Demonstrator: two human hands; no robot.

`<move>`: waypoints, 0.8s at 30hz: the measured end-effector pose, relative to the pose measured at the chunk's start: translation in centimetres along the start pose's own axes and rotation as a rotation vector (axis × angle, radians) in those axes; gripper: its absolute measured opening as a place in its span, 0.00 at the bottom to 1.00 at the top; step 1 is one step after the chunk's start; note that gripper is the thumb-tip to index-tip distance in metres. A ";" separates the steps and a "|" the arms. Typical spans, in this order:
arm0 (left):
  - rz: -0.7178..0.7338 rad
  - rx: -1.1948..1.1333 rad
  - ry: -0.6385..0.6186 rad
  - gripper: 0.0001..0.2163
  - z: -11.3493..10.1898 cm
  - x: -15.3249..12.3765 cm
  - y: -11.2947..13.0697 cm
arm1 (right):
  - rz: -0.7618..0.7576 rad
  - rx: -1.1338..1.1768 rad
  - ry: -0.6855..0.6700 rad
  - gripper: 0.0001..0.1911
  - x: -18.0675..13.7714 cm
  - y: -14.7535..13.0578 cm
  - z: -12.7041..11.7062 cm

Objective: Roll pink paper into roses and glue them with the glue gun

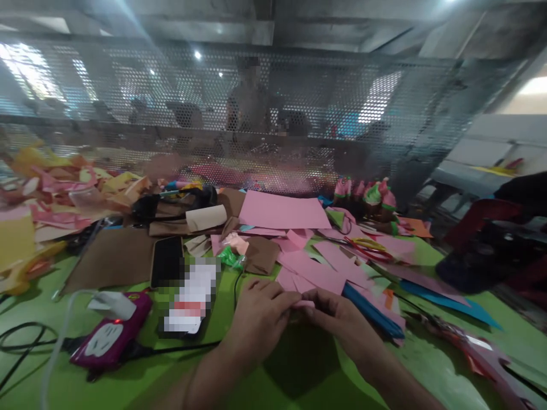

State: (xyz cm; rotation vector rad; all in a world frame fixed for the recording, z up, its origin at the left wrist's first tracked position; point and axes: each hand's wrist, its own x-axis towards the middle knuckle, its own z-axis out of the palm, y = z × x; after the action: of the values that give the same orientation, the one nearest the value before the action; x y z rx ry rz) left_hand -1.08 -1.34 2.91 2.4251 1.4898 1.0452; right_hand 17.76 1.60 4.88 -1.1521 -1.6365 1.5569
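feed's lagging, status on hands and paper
Left hand and right hand both pinching pink paper piece. Over green table. Blue strips beside right hand.

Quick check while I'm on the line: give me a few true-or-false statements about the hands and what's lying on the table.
1. The left hand and right hand pinch a small pink piece between them. True.
2. The scissors are in the right hand. False: they lie on the table, beyond that hand.
3. A dark phone lies flat, left of the hands. True.
4. The table is blue. False: its top is green.
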 end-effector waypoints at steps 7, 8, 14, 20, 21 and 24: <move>0.107 0.131 0.112 0.10 0.3 0.1 -0.1 | -0.003 -0.047 -0.066 0.18 -0.1 -0.2 -0.3; 0.111 0.139 0.121 0.10 0.3 0.1 0.0 | -0.023 -0.071 -0.077 0.18 -0.1 -0.3 -0.3; 0.084 0.019 0.050 0.15 -0.1 0.2 0.0 | -0.101 -0.252 -0.039 0.19 0.1 -0.7 -0.3; -0.058 -0.317 -0.003 0.14 -0.7 0.3 -0.6 | -0.286 -0.482 0.152 0.09 -0.3 -0.5 -0.6; -0.075 -0.384 -0.005 0.12 -0.8 0.3 -0.7 | -0.320 -0.535 0.172 0.08 -0.4 -0.6 -0.5; -0.108 -0.520 -0.014 0.08 -0.8 0.5 -0.7 | -0.396 -0.652 0.175 0.06 -0.7 -0.7 -0.1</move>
State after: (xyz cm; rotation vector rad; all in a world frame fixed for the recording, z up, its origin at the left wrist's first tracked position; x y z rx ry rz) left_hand -1.98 -0.78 3.50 1.9650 1.1460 1.2054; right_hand 18.08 1.05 5.71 -1.1311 -2.1566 0.6659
